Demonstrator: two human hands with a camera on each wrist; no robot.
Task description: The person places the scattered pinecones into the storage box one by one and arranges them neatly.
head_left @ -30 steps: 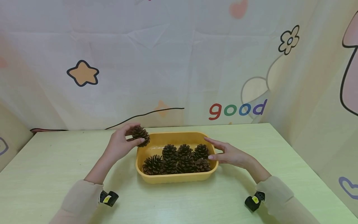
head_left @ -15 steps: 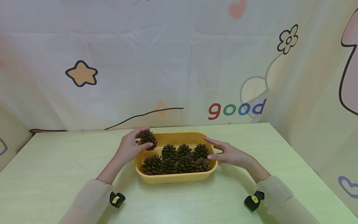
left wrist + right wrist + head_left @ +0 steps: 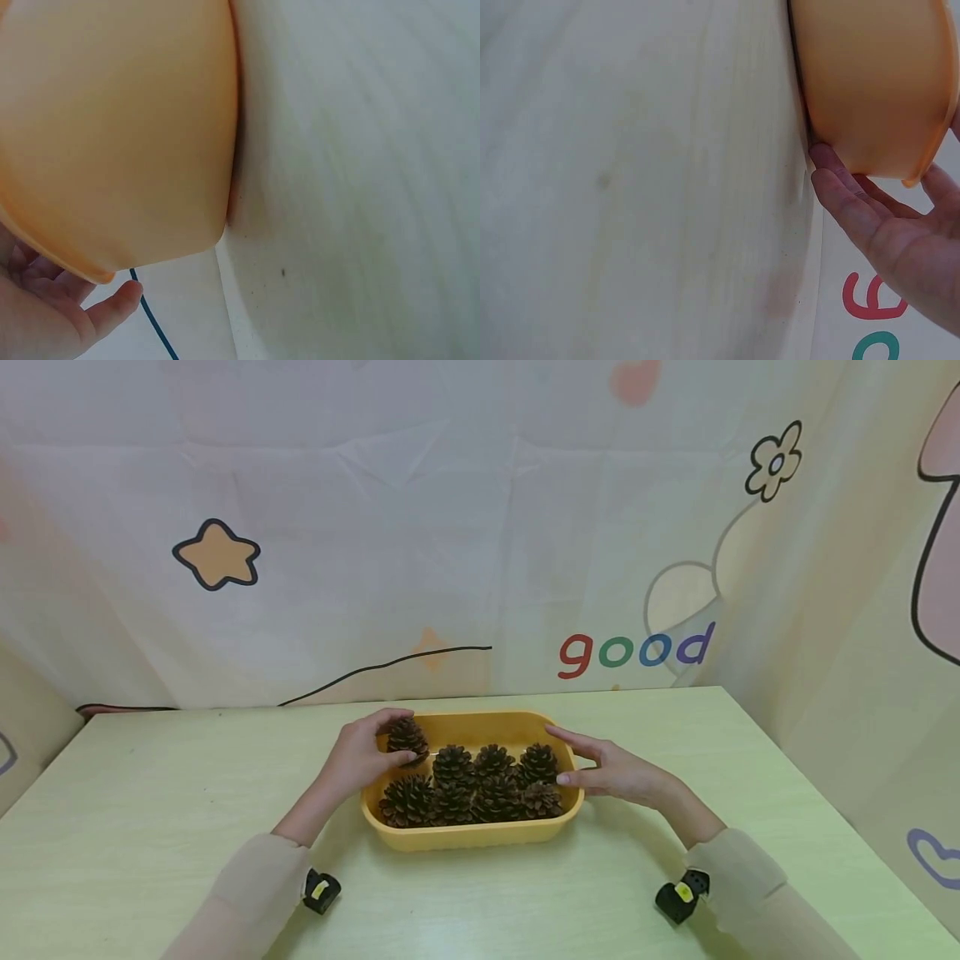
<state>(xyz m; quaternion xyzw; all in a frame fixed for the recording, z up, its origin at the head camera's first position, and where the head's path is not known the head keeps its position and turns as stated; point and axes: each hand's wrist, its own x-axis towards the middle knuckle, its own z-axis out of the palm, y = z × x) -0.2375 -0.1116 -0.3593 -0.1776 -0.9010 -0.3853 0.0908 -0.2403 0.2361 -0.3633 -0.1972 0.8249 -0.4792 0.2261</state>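
Observation:
At the back left corner of the yellow plastic basin (image 3: 472,837), my left hand (image 3: 358,757) holds a brown pine cone (image 3: 407,739) between thumb and fingers, just inside the rim. Several other pine cones (image 3: 453,802) sit in two rows along the basin's front and right. My right hand (image 3: 626,775) grips the basin's right end, with the thumb over the rim. In the right wrist view, its fingers (image 3: 847,202) lie against the outer wall. The left wrist view shows the basin's outside and part of my left hand (image 3: 52,315); the held cone is hidden there.
The basin stands on a pale wooden table (image 3: 187,793), near its back edge. Behind it hangs a printed cloth (image 3: 375,568) with a star and the word "good". A small black camera sits on each wrist (image 3: 321,891).
My left hand has carried the pine cone rightward and down, from above the basin's left rim to inside its back left corner. The right hand stays on the basin's right end.

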